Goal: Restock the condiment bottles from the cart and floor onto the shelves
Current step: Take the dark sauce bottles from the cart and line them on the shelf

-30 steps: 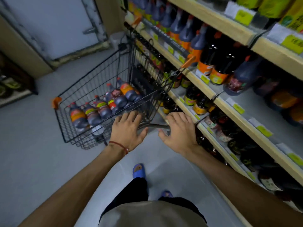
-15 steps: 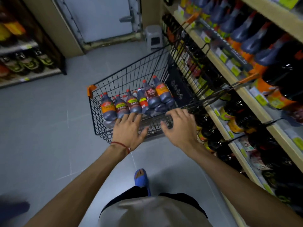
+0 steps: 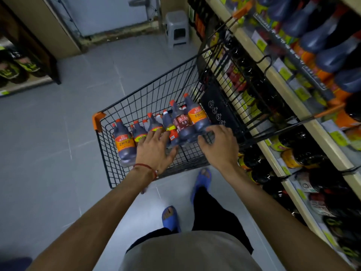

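Shop aisle: dark red-capped bottles (image 3: 197, 118) in cart (image 3: 148, 98); left hand (image 3: 154, 151) spread, right hand (image 3: 218, 147) gripping rim.

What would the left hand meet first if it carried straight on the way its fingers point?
The left hand would most likely meet the yellow-banded bottle in the cart, just beyond its fingers; depth is unclear, so they may already touch.

black wire metal cart (image 3: 148, 98); glossy plastic bottles (image 3: 125, 139); smooth grey floor (image 3: 48, 153)
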Motion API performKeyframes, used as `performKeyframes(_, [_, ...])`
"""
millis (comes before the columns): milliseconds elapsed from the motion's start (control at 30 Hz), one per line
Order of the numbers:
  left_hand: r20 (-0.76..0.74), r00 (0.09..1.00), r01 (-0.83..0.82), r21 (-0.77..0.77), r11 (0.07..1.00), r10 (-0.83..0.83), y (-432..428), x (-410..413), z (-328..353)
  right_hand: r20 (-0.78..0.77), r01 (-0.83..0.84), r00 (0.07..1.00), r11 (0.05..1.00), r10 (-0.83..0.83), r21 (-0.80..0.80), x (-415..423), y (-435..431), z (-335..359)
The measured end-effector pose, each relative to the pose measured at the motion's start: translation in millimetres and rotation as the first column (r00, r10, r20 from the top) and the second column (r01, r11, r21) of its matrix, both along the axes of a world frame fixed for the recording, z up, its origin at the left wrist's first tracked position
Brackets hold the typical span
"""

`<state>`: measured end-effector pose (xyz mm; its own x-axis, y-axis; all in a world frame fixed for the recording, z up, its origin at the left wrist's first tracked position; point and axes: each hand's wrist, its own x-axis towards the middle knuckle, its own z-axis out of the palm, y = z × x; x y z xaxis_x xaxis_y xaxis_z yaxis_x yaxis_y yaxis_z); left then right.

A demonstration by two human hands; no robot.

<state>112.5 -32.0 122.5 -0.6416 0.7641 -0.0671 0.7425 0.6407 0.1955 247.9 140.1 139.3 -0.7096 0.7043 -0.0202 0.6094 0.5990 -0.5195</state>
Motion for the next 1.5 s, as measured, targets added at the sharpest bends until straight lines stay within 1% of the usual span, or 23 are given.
performKeyframes(167, [0.021, 0.999, -0.049, -0.024, 0.998, 0.05, 54, -29, -24, 0.08, -0.017, 0.997, 0.999, 0.019, -0.029, -42, 55, -27])
performKeyframes(300, [0.135, 0.976, -0.162, -0.079, 0.984, 0.171, 96, -42, -39, 0.15, -0.1, 0.982, 0.991, 0.113, -0.094, -69, 99, -44])
performKeyframes(433, [0.261, 0.907, -0.293, -0.174, 0.94, 0.331, 134, -50, -58, 0.185, -0.17, 0.963, 0.976, 0.194, -0.14, -88, 138, -60])
performKeyframes(533, [0.333, 0.822, -0.407, -0.224, 0.886, 0.462, 157, -54, -75, 0.167, -0.199, 0.959, 0.965, 0.228, -0.172, -97, 158, -76])
performKeyframes(600, [0.41, 0.727, -0.5, -0.234, 0.834, 0.551, 170, -55, -89, 0.155, -0.22, 0.955, 0.955, 0.253, -0.199, -102, 166, -86])
performKeyframes(633, [0.457, 0.657, -0.565, -0.229, 0.793, 0.6, 175, -55, -96, 0.16, -0.233, 0.949, 0.947, 0.271, -0.219, -105, 170, -91])
performKeyframes(733, [0.587, 0.395, -0.709, -0.294, 0.641, 0.706, 191, -62, -120, 0.169, -0.26, 0.935, 0.925, 0.313, -0.277, -112, 177, -106])
performKeyframes(800, [0.68, 0.206, -0.772, -0.329, 0.544, 0.703, 198, -70, -141, 0.18, -0.253, 0.93, 0.913, 0.321, -0.32, -116, 179, -113])
performKeyframes(833, [0.71, 0.14, -0.805, -0.323, 0.497, 0.69, 200, -73, -152, 0.196, -0.245, 0.925, 0.905, 0.326, -0.347, -118, 180, -115])
performKeyframes(867, [0.721, 0.102, -0.829, -0.32, 0.459, 0.686, 203, -75, -165, 0.212, -0.239, 0.919, 0.899, 0.332, -0.368, -120, 180, -117])
performKeyframes(900, [0.716, 0.083, -0.83, -0.336, 0.446, 0.693, 205, -76, -175, 0.229, -0.236, 0.913, 0.894, 0.338, -0.38, -121, 180, -119])
performKeyframes(933, [0.697, 0.083, -0.818, -0.361, 0.448, 0.713, 209, -78, -177, 0.243, -0.236, 0.907, 0.893, 0.344, -0.383, -122, 181, -121])
performKeyframes(1033, [0.638, 0.15, -0.798, -0.373, 0.473, 0.756, 214, -85, -179, 0.281, -0.228, 0.895, 0.897, 0.347, -0.379, -126, 181, -126])
performKeyframes(1200, [0.622, 0.219, -0.766, -0.368, 0.527, 0.752, 202, -95, -183, 0.355, -0.144, 0.882, 0.896, 0.309, -0.42, -139, 180, -135])
performKeyframes(1267, [0.614, 0.239, -0.762, -0.362, 0.537, 0.753, 192, -98, -183, 0.376, -0.095, 0.883, 0.892, 0.28, -0.441, -149, 179, -144])
performKeyframes(1367, [0.608, 0.284, -0.745, -0.347, 0.569, 0.742, 178, -106, -175, 0.421, 0.028, 0.883, 0.871, 0.208, -0.49, -165, 180, -163])
performKeyframes(1433, [0.603, 0.301, -0.739, -0.341, 0.58, 0.739, 172, -114, -171, 0.448, 0.112, 0.88, 0.846, 0.159, -0.521, -174, 180, -179])
performKeyframes(1500, [0.597, 0.306, -0.743, -0.338, 0.578, 0.742, 166, -121, -172, 0.454, 0.16, 0.88, 0.814, 0.138, -0.559, -177, 182, -202])
